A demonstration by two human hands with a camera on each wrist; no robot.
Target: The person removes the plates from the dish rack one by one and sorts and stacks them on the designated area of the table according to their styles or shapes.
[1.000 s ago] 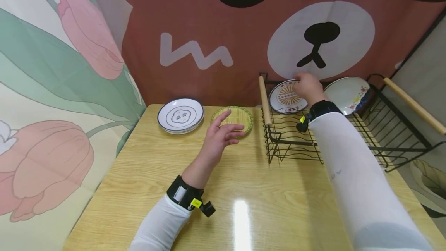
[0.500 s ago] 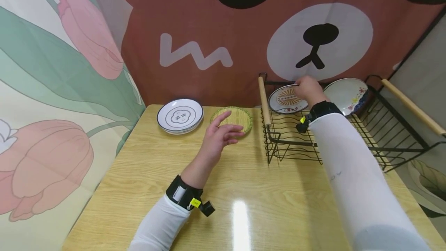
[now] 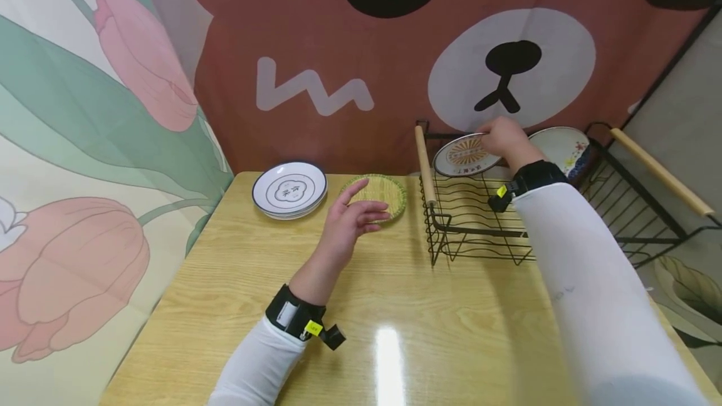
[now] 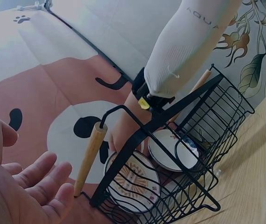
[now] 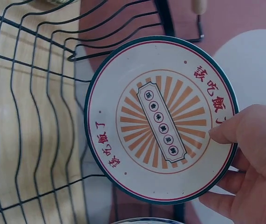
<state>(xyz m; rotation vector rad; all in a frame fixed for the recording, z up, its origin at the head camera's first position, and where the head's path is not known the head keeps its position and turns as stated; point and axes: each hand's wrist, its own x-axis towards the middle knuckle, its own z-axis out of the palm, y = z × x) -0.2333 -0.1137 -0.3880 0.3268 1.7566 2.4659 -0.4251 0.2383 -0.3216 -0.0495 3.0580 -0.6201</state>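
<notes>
My right hand [image 3: 507, 141] pinches the rim of a round white plate [image 3: 464, 156] with a dark edge and an orange sunburst. In the right wrist view the thumb lies on the face of the plate [image 5: 137, 60], with the other fingers behind it. The plate is tilted at the back left of a black wire dish rack [image 3: 479, 231]; the hand covers part of its right rim. My left hand [image 3: 351, 219] holds nothing, its fingers loosely bent in front of a yellow round piece [image 3: 389, 190] with a green edge.
A larger white plate [image 3: 555, 148] with floral decoration leans in the rack's back right. Wooden handles [image 3: 424, 165] top the rack's sides. A stack of white plates [image 3: 290, 190] with blue rims sits at the table's back left. A bear-printed cloth [image 3: 316, 17] hangs behind.
The sunburst plate has tipped from facing me to a flatter slant, and its lower edge has risen slightly. My right wrist has shifted a little right. The left hand stays nearly still.
</notes>
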